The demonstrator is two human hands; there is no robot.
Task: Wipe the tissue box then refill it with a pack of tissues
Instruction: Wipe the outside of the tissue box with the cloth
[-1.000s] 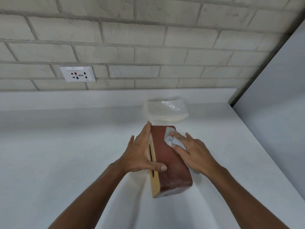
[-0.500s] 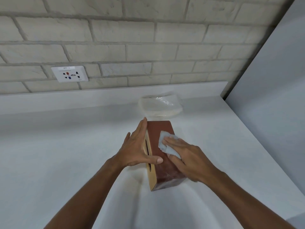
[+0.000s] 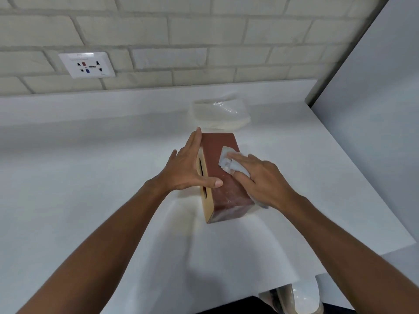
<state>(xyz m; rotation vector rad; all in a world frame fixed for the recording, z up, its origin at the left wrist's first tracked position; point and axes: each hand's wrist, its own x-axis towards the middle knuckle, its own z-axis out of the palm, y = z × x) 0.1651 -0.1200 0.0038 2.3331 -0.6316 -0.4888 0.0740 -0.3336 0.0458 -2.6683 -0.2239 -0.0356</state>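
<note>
Where the white counter [image 3: 90,177] meets the brick wall [image 3: 204,30], a tissue box [image 3: 226,196] stands on edge between two hands.
The counter fills most of the view, with the wall across 12 o'clock and a grey side panel [image 3: 374,109] at 3 o'clock. The box sits mid-counter, its brown side up and its pale slotted face turned to 9 o'clock. A clear-wrapped pack of tissues [image 3: 220,114] lies at the box's 12 o'clock, just beside its far end. The left hand [image 3: 188,173] lies flat on the slotted face, fingers straight and thumb laid across the brown top. The right hand [image 3: 265,180], at the box's 3 o'clock, presses a pale cloth [image 3: 226,160] onto the brown side with nearly straight fingers. The cloth bunches up between those fingers. A white socket [image 3: 87,65] sits on the wall at 10 o'clock.
</note>
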